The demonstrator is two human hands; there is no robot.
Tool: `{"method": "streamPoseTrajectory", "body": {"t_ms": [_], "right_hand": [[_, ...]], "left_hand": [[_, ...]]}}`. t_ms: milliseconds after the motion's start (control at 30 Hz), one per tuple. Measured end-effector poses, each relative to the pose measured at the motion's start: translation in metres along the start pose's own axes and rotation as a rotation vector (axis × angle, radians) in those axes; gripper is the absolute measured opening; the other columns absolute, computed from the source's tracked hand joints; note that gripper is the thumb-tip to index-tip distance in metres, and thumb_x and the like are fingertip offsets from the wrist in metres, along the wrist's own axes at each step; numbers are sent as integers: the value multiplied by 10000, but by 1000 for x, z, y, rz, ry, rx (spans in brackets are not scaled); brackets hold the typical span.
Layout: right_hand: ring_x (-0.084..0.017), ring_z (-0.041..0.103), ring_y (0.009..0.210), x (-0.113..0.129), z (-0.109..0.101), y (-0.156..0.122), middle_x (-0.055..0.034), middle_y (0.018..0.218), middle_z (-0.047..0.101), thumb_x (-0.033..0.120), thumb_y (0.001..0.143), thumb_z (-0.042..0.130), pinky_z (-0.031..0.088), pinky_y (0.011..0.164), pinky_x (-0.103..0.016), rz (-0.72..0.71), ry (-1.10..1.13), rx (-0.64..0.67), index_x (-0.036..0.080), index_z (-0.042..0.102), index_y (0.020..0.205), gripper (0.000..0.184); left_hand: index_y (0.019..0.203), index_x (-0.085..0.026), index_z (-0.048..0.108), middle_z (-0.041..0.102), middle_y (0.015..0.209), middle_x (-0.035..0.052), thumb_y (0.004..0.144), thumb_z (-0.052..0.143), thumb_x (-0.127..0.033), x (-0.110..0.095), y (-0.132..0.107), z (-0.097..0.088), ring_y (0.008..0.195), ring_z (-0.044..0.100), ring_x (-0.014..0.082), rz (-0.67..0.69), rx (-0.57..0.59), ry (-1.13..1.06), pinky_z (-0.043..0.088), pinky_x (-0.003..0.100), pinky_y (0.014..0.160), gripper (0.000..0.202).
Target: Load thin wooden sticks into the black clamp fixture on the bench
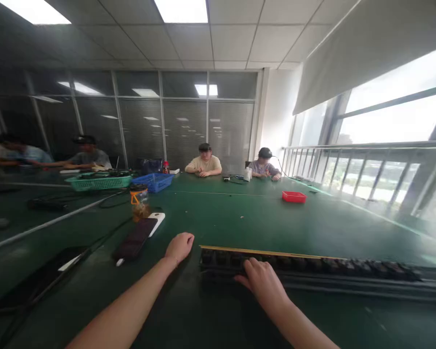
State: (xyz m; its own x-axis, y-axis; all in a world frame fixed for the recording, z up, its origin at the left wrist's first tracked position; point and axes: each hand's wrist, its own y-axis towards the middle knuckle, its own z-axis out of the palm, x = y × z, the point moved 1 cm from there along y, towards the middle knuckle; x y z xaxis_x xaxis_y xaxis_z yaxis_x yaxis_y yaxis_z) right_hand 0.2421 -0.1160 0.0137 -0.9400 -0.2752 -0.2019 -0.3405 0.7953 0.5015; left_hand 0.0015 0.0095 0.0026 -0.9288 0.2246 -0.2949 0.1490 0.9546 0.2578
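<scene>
At five o'clock, the right hand point(262, 280) bends over a long black strip point(327, 277) stretching towards four; whether it pinches, I cannot tell. At seven, the left hand point(180, 246) makes a loose fist. At three, farther, sits a red tray point(294, 197).

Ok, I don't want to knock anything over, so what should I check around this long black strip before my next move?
1. Right hand at the long black strip: ok, its fingers are near the strip's left end.
2. Left hand apart from the strip: ok, just left of it.
3. Left hand empty: cannot tell, the fingers are curled.
4. Drink cup upright: ok, beyond the dark phone.
5. Whole strip in view: not ok, it runs out at the right edge.
</scene>
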Motion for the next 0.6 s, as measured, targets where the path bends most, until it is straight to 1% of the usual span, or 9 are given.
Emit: {"method": "streamPoseTrajectory", "body": {"t_ms": [133, 267, 333, 400, 467, 533, 600], "right_hand": [[-156, 546, 561, 13, -3, 9, 10, 635, 566, 326, 695, 624, 278, 532, -274, -53, 32, -18, 187, 530, 675, 170], [-132, 526, 553, 6, -9, 9, 36, 581, 546, 351, 693, 624, 240, 534, -270, -118, 75, -84, 192, 505, 620, 212], [-122, 513, 552, 1, -10, 8, 43, 570, 537, 351, 682, 636, 222, 535, -268, -141, 89, -122, 192, 496, 610, 223], [-114, 500, 546, -2, -10, 7, 47, 564, 532, 344, 673, 646, 207, 536, -267, -154, 97, -157, 190, 492, 611, 226], [-109, 487, 541, -3, -9, 6, 50, 557, 524, 342, 668, 652, 198, 539, -265, -161, 104, -187, 189, 488, 612, 231], [-107, 478, 540, -3, -7, 5, 51, 554, 519, 347, 672, 648, 193, 545, -264, -161, 112, -212, 189, 484, 614, 235], [-106, 471, 538, -3, -5, 3, 51, 548, 513, 359, 691, 629, 190, 549, -264, -159, 122, -227, 189, 480, 613, 239]], "left_hand": [[855, -225, 628, 628, 944, 30, 824, 356, -277, -4, -2, -1, 896, 546, 159, 12, 21, -21, 370, 222, 743, 280], [882, -223, 636, 632, 976, 35, 816, 366, -295, -4, 3, -2, 923, 548, 177, 8, 28, -70, 378, 244, 771, 287], [909, -209, 635, 634, 988, 46, 805, 381, -320, -4, 7, -6, 926, 553, 185, 0, 46, -134, 385, 256, 783, 296], [931, -180, 625, 640, 976, 55, 791, 406, -351, -7, 12, -17, 899, 565, 174, 17, 82, -250, 396, 252, 781, 311], [924, -148, 616, 650, 934, 56, 777, 427, -386, -15, 15, -35, 841, 578, 154, 85, 164, -384, 414, 241, 754, 337], [889, -135, 617, 659, 880, 45, 756, 455, -414, -29, 15, -58, 781, 584, 139, 192, 323, -460, 430, 230, 710, 349], [867, -139, 631, 665, 835, 35, 719, 512, -420, -45, 12, -81, 752, 584, 134, 292, 483, -412, 431, 215, 676, 339]]}}
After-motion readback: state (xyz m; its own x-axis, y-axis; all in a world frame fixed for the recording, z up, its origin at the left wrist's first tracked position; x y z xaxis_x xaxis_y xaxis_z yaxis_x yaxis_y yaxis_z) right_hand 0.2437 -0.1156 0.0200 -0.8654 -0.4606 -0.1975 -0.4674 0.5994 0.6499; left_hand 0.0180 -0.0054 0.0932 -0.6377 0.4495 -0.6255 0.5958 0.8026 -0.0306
